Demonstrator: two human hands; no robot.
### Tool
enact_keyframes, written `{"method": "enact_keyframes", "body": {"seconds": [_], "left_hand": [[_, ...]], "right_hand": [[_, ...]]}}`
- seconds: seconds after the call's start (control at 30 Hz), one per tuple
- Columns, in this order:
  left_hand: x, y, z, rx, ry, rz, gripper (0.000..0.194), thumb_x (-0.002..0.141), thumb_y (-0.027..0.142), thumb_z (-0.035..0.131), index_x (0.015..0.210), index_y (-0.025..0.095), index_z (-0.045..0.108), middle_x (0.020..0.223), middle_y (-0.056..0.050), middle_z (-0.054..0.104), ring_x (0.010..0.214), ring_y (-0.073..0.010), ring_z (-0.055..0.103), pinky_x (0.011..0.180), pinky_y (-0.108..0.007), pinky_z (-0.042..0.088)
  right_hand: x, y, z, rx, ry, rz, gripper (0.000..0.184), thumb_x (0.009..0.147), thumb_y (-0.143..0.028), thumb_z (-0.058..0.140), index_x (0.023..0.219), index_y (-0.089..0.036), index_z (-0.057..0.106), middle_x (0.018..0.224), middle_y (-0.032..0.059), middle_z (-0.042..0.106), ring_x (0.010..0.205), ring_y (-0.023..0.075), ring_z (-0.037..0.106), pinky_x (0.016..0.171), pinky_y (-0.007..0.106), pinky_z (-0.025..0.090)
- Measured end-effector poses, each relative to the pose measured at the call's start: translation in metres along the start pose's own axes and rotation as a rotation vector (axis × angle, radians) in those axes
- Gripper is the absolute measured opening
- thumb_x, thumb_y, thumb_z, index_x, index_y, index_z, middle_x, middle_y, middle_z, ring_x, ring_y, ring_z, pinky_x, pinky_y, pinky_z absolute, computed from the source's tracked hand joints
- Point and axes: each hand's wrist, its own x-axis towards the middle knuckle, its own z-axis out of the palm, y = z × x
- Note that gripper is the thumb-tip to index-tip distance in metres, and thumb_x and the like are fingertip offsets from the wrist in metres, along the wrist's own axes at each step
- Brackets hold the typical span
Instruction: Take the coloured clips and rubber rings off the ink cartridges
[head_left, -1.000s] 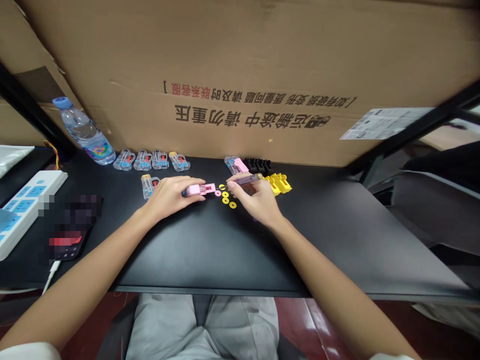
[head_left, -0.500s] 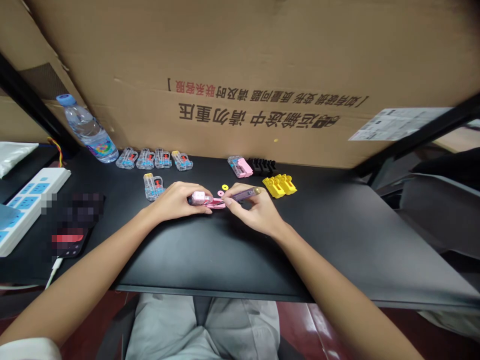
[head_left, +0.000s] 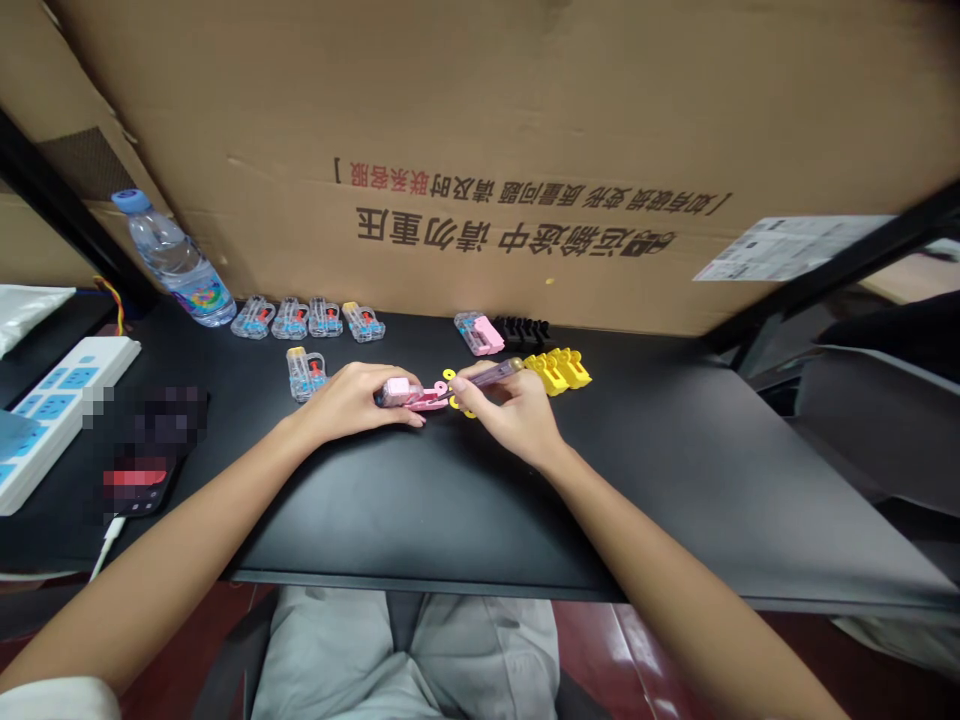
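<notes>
My left hand [head_left: 358,400] is closed around a small pink and clear plastic gadget [head_left: 397,391], whose pink end points right. Pinched in my right hand [head_left: 517,405] is a slim pen-shaped tool [head_left: 495,373] with a see-through purple handle. Its thin tip slants down to the left, at the pink end; whether it touches cannot be made out. Just beyond the tip lie a small yellow ring [head_left: 449,375] and a pink ring [head_left: 440,387]. More yellow round pieces [head_left: 455,404] show beside my right fingertips, partly hidden.
Clear gadgets with red and blue parts [head_left: 291,318] line the back left, one [head_left: 306,374] nearer. Behind my hands sit a pink and clear gadget [head_left: 480,334], black pieces [head_left: 523,332] and yellow pieces [head_left: 559,371]. A water bottle [head_left: 184,265], power strip [head_left: 67,400] and phone [head_left: 150,470] stand left.
My right hand has shifted slightly, with the tool tip drawn back a little at the pink end. Yellow round pieces now show by its fingertips. My left hand keeps its hold.
</notes>
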Motion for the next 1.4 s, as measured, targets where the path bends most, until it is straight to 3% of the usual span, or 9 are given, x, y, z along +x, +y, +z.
{"method": "enact_keyframes", "body": {"seconds": [0.1,0.3,0.4,0.6,0.8,0.97,1.1,1.23,1.4], "left_hand": [[0.002,0.005,-0.004,-0.082,0.062,-0.103,0.041,0.081,0.051,0.092,0.107,0.022,0.081,0.099,-0.003,0.084,0.083,-0.02,0.077,0.077,-0.028,0.057],[0.012,0.005,-0.012,-0.239,0.543,-0.283,0.04,0.084,0.053,0.087,0.101,0.019,0.074,0.103,-0.006,0.079,0.092,-0.0212,0.075,0.085,-0.033,0.061],[0.015,-0.003,-0.011,-0.385,0.637,-0.334,0.049,0.081,0.06,0.087,0.1,0.019,0.068,0.1,-0.006,0.076,0.084,-0.0193,0.074,0.069,-0.029,0.062],[0.014,-0.01,-0.002,-0.464,0.584,-0.393,0.059,0.078,0.061,0.09,0.113,0.02,0.065,0.108,-0.009,0.077,0.086,-0.0212,0.077,0.056,-0.025,0.061],[0.012,-0.011,-0.001,-0.449,0.486,-0.343,0.06,0.084,0.057,0.086,0.125,0.019,0.064,0.129,-0.014,0.077,0.118,-0.0305,0.077,0.091,-0.042,0.069],[0.012,-0.009,-0.003,-0.456,0.407,-0.302,0.06,0.088,0.055,0.084,0.13,0.017,0.066,0.135,-0.015,0.077,0.123,-0.0302,0.076,0.108,-0.048,0.063],[0.01,-0.006,-0.002,-0.452,0.336,-0.338,0.047,0.09,0.053,0.082,0.118,0.016,0.071,0.123,-0.013,0.082,0.112,-0.0285,0.08,0.103,-0.047,0.064],[0.007,0.003,0.007,-0.432,0.248,-0.31,0.043,0.089,0.049,0.084,0.115,0.017,0.073,0.12,-0.012,0.083,0.111,-0.0288,0.08,0.105,-0.047,0.063],[0.004,0.014,0.017,-0.467,0.178,-0.24,0.043,0.091,0.05,0.083,0.118,0.018,0.075,0.122,-0.01,0.082,0.111,-0.0277,0.08,0.106,-0.044,0.063]], "right_hand": [[0.003,0.001,-0.006,0.03,0.025,0.044,0.035,0.096,-0.052,0.074,0.081,-0.021,0.075,0.079,0.0063,0.077,0.068,0.021,0.071,0.065,0.034,0.059],[0.001,0.002,-0.003,-0.029,-0.149,0.068,0.028,0.098,-0.046,0.072,0.09,-0.02,0.079,0.084,0.0062,0.079,0.072,0.0213,0.07,0.068,0.034,0.055],[-0.002,-0.001,0.007,-0.057,-0.222,0.045,0.022,0.098,-0.039,0.071,0.09,-0.02,0.081,0.089,0.0056,0.081,0.072,0.0189,0.068,0.067,0.031,0.051],[-0.001,-0.003,0.01,-0.104,-0.247,0.048,0.023,0.099,-0.034,0.066,0.089,-0.019,0.08,0.085,0.0039,0.08,0.065,0.015,0.063,0.061,0.028,0.047],[0.007,0.015,-0.009,-0.176,-0.091,0.096,0.026,0.096,-0.039,0.07,0.084,-0.018,0.078,0.078,0.0047,0.077,0.061,0.0165,0.064,0.058,0.029,0.049],[0.015,0.019,-0.02,0.006,0.067,0.212,0.041,0.1,-0.053,0.067,0.09,-0.016,0.079,0.084,0.0096,0.08,0.079,0.0233,0.075,0.071,0.034,0.059],[0.016,0.013,-0.024,-0.051,0.153,0.117,0.032,0.105,-0.041,0.059,0.091,-0.019,0.077,0.099,0.0098,0.08,0.091,0.024,0.074,0.088,0.039,0.058],[0.01,0.005,-0.019,-0.153,0.046,-0.022,0.016,0.1,-0.021,0.057,0.104,-0.022,0.072,0.107,0.0079,0.076,0.092,0.0231,0.07,0.085,0.038,0.056],[0.003,0.004,-0.006,-0.201,-0.192,-0.173,0.005,0.1,-0.024,0.067,0.104,-0.024,0.068,0.116,0.0104,0.069,0.1,0.024,0.068,0.086,0.037,0.056]]}}
